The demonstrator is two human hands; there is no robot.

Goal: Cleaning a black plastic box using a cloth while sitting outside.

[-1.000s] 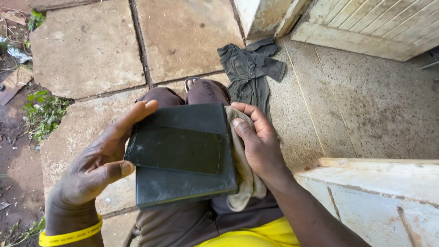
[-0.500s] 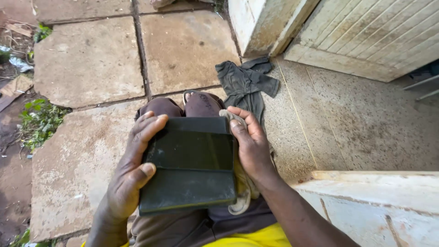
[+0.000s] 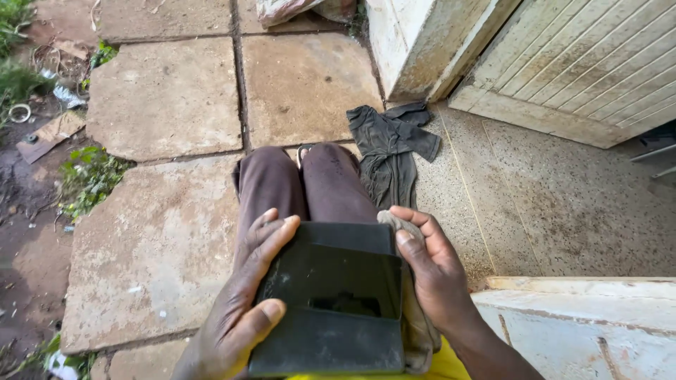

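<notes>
Covering the ground, large rough stone slabs [image 3: 162, 98], tan, squarish, dirt-filled joints; speckled concrete step [image 3: 563, 211] at right. Brown-trousered legs [image 3: 303, 183] stretch away over the slabs. Black wallet-like case [image 3: 327, 302] rests on the lap, near lower edge of view, long axis running away from the person, flap end nearest the body; matte, leathery, rectangular, scuffed. Dark crumpled garment [image 3: 391, 151] lies limp on the step's near-left corner. Left hand [image 3: 243, 309] grips the case's left edge, thumb on top. Right hand [image 3: 436, 271] clasps the right edge, pressing a pale soft cloth [image 3: 415, 324] against it.
</notes>
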